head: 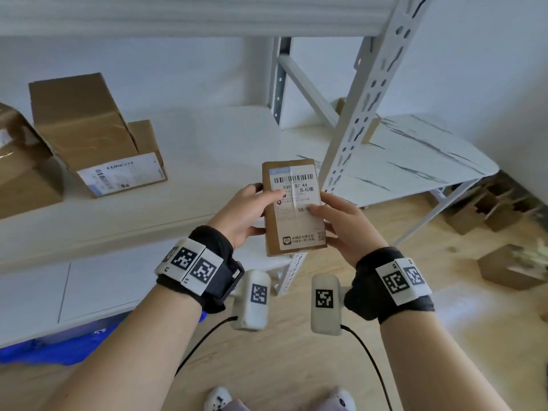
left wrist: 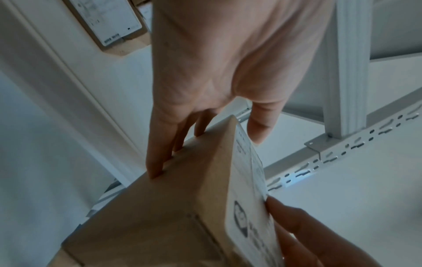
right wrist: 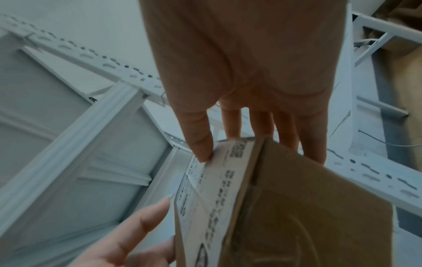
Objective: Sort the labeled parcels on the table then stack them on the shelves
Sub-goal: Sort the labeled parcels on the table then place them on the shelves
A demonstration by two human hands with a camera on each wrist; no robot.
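Fingers [left wrist: 157, 162] of our left hand [head: 243, 212] lie behind the small brown parcel [head: 293, 207] with the thumb laid across its label, while our right hand [head: 341, 223] pinches the opposite edge, thumb on the label and the other fingers behind the box. We hold the parcel in mid-air at the centre of the head view, label side up, in front of the white shelf [head: 207, 149] and just left of the rack's perforated upright [head: 358, 114].

Our judgement is that the grip is light: in the wrist views mostly fingertips meet the cardboard, so a quick turn toward the shelf could let the parcel slip and drop to the wooden floor [head: 281, 351] below. Both thumbs cover part of the label, which could lead us to misread it and sort the parcel into the wrong group. The upright stands close on the right, so swinging the parcel that way risks clipping a corner. At the upper left of the frame, the large cartons [head: 89, 129] on the shelf lean against one another, and pushing this parcel in beside them might shift or topple them.

On the label we can read a barcode along the top, then "530", "B7" and "A4", with the characters "东石楼" beneath. A second, smaller barcode sits lower. Near the bottom edge a small animal-face logo sits beside two lines of Chinese print too fine to make out, with a square code to its right. The carton label at left shows barcodes, but its text is illegible.
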